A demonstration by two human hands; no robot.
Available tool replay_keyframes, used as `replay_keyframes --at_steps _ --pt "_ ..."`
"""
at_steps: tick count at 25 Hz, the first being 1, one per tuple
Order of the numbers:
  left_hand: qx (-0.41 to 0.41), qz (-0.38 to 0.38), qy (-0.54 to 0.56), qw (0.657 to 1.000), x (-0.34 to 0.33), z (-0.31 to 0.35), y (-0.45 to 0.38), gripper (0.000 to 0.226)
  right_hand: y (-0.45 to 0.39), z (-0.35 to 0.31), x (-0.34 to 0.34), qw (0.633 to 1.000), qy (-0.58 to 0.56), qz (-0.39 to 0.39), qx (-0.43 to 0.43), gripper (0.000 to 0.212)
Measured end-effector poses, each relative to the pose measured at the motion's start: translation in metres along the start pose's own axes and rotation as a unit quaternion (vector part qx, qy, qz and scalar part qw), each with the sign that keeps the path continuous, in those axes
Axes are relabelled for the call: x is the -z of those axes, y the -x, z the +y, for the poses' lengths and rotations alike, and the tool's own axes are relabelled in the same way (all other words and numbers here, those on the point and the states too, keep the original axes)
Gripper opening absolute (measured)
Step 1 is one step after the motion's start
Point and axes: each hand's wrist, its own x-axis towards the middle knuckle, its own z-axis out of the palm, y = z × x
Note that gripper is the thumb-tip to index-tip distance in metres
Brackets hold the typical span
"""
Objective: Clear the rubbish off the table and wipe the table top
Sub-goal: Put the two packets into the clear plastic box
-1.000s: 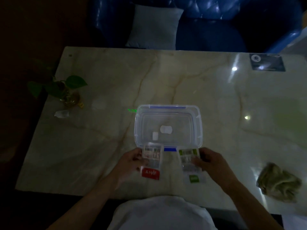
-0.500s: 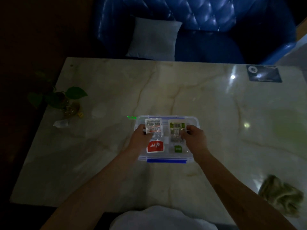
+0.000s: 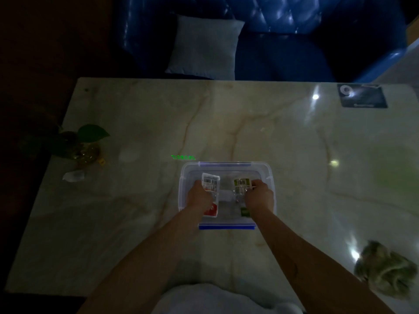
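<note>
The marble desk [image 3: 136,223] carries one clear plastic box [image 3: 271,177] with blue clips, and that box serves as the landmark here. Both arms reach over its near rim. The left hand [image 3: 199,196] is closed around a red-labelled packet [image 3: 210,183], thumb and fingers pinching its side, and holds it over the left half of the box. The right hand [image 3: 259,196] is closed the same way on a green-labelled packet [image 3: 242,184] over the right half. Whether either packet already rests on the box floor cannot be told in this dim light.

The step appears to be dropping the rubbish into the box. To do it well, lower both packets well inside the walls and let go only once they sit below the rim, so nothing slides back onto the desk.

Right of the box and nearer the person lies a crumpled cloth [image 3: 385,273], likely for the wiping. Well to the left of the box a small white scrap [image 3: 73,176] waits beside a potted plant [image 3: 84,146], so clearing seems unfinished.
</note>
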Motion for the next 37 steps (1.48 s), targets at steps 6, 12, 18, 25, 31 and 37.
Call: replay_keyframes --at_steps 6,12,18,25,31,37 --pt "-0.015 0.048 -0.153 0.987 -0.004 -0.004 0.0 0.036 -0.003 -0.001 -0.007 0.997 0.07 0.038 0.022 0.026" --pt "-0.031 0.061 -0.185 0.98 -0.012 -0.006 0.007 0.041 -0.005 0.002 -0.012 0.993 0.105 0.035 0.047 0.045" --pt "-0.228 0.019 -0.339 0.913 -0.013 -0.024 0.009 0.055 -0.001 0.022 -0.014 0.922 0.308 -0.014 0.236 0.045" --pt "-0.281 0.003 -0.476 0.833 -0.006 -0.022 -0.005 0.05 -0.012 0.028 -0.01 0.882 0.366 -0.074 0.287 0.047" --pt "-0.263 0.02 -0.466 0.844 0.002 -0.028 -0.008 0.052 -0.008 0.029 -0.014 0.906 0.346 -0.053 0.237 0.051" --pt "-0.264 0.021 -0.463 0.846 0.004 -0.03 -0.009 0.056 -0.01 0.025 -0.015 0.915 0.338 -0.05 0.214 0.056"
